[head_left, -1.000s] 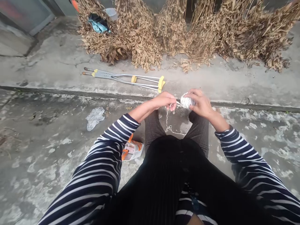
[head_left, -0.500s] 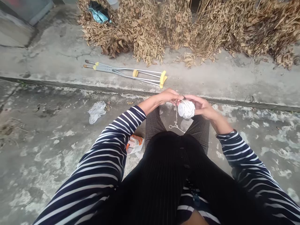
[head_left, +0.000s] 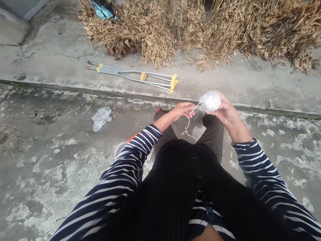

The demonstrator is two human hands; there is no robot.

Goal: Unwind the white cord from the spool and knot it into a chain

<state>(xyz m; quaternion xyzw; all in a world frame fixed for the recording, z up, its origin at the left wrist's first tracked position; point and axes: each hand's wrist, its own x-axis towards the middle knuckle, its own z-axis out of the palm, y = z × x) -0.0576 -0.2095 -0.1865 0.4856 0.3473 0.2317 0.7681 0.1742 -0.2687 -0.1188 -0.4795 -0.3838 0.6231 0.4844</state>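
Observation:
My right hand (head_left: pixel 227 113) grips a spool of white cord (head_left: pixel 211 101) from its right side, in front of my knees. Its round white end faces up and to the left. A strand of the white cord (head_left: pixel 195 109) runs from the spool to my left hand (head_left: pixel 182 111), which pinches it between closed fingers. From there the loose cord (head_left: pixel 187 126) hangs down between my legs and trails over the ground.
A pair of crutches (head_left: pixel 135 75) with yellow pads lies on the raised concrete ledge (head_left: pixel 225 85). Dried leafy stalks (head_left: pixel 155 33) are heaped behind, a blue cloth (head_left: pixel 102 10) on them. A crumpled clear plastic bag (head_left: pixel 101 118) lies at left. My left sleeve partly covers an orange-and-white package.
My hands have moved apart. The spool has gone up and to the right with my right hand and tilted, and the cord now stretches between it and my left hand.

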